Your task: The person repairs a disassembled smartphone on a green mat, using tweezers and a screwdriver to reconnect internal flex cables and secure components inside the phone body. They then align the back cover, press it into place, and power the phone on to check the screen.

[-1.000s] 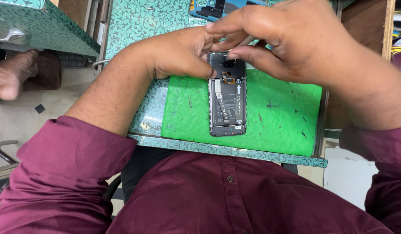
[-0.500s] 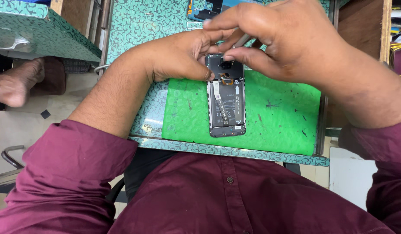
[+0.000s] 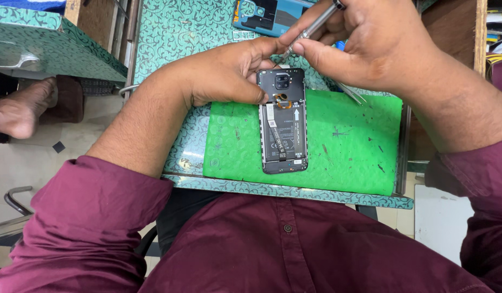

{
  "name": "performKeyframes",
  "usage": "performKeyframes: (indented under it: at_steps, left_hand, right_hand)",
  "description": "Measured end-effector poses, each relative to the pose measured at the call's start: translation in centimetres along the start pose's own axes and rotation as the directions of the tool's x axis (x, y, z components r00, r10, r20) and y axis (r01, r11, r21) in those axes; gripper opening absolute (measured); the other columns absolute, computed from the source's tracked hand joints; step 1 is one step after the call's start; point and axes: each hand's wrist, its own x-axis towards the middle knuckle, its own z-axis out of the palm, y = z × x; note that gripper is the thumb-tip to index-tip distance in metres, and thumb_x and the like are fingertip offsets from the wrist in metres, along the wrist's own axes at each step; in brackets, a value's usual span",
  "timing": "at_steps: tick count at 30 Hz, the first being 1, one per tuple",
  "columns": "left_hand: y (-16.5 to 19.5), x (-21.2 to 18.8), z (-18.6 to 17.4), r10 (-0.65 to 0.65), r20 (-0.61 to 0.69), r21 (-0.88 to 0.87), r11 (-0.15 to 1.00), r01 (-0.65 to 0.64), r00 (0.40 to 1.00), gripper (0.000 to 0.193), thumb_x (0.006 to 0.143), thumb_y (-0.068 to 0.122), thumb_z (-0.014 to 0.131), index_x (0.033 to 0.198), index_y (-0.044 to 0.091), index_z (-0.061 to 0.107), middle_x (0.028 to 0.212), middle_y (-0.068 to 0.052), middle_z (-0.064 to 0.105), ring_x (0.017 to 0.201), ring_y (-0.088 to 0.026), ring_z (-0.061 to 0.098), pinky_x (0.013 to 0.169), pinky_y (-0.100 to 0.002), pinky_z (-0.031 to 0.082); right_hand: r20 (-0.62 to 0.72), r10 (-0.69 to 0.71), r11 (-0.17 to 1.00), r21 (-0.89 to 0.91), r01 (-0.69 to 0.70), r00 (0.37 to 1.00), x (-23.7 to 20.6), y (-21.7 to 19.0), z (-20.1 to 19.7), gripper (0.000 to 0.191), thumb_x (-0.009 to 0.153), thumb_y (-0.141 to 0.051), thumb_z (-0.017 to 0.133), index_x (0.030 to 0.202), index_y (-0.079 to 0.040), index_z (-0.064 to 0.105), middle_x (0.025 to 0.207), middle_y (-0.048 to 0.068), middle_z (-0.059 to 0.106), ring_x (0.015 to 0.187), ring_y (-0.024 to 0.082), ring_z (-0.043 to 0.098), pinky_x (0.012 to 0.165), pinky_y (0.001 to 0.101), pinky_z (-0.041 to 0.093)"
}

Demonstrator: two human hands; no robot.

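Phone (image 3: 283, 122), opened with its back cover removed and its battery exposed, is laid upright on a green mat (image 3: 348, 141) at the centre of the frame, on a patterned teal table (image 3: 175, 32). Its upper left edge is pressed by the left hand (image 3: 229, 73), fingers closed against the camera end. A slim metal screwdriver (image 3: 308, 30) is pinched in the right hand (image 3: 370, 43) at the upper right, its tip just above the phone's top edge.

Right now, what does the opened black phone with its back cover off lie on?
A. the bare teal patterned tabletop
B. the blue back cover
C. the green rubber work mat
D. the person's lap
C: the opened black phone lies flat on the green rubber work mat, steadied at its top edge by the left hand, while the right hand holds a slim metal screwdriver above it.
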Motion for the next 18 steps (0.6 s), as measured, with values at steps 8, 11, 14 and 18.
performKeyframes:
  at_steps: [8,11,14,18]
  left_hand:
    - [-0.63,0.15,-0.11,0.04,-0.012,0.053,0.998,-0.039,0.999,0.087,0.083,-0.013,0.062,0.162,0.004,0.029,0.158,-0.018,0.045,0.135,-0.015,0.06,0.092,-0.028,0.059]
    - [-0.6,0.21,-0.14,0.008,-0.004,0.022,1.0,-0.008,1.0,0.088,0.081,-0.012,0.061,0.161,0.005,0.029,0.156,-0.018,0.048,0.127,-0.019,0.065,0.092,-0.027,0.06]
    - [-0.58,0.21,-0.12,-0.009,-0.014,0.03,0.999,0.01,1.0,0.087,0.081,-0.012,0.061,0.161,0.005,0.03,0.154,-0.017,0.05,0.126,-0.02,0.065,0.092,-0.027,0.06]
    - [-0.73,0.15,-0.2,0.03,-0.028,0.086,0.996,-0.028,0.999,0.087,0.083,-0.012,0.063,0.161,0.005,0.029,0.156,-0.014,0.045,0.135,-0.017,0.058,0.092,-0.028,0.059]
  right_hand:
    - [0.01,0.095,0.995,0.011,-0.095,0.995,0.14,0.16,0.43,0.026,0.102,-0.004,0.069,0.12,0.006,0.052,0.113,0.013,0.074,0.099,0.018,0.075,0.082,0.03,0.063]
    - [-0.007,0.103,0.994,0.032,-0.103,0.995,0.31,-0.13,0.42,0.025,0.099,-0.003,0.068,0.116,0.006,0.052,0.109,0.014,0.073,0.097,0.018,0.074,0.082,0.03,0.063]
    - [-0.007,0.105,0.994,0.039,-0.104,0.994,0.44,-0.34,0.45,0.025,0.098,-0.004,0.068,0.116,0.006,0.052,0.109,0.014,0.073,0.097,0.017,0.074,0.082,0.0298,0.063]
    - [-0.005,0.11,0.994,0.008,-0.11,0.994,0.59,-0.45,0.57,0.027,0.097,-0.004,0.069,0.114,0.007,0.05,0.107,0.014,0.073,0.094,0.017,0.074,0.078,0.0296,0.062]
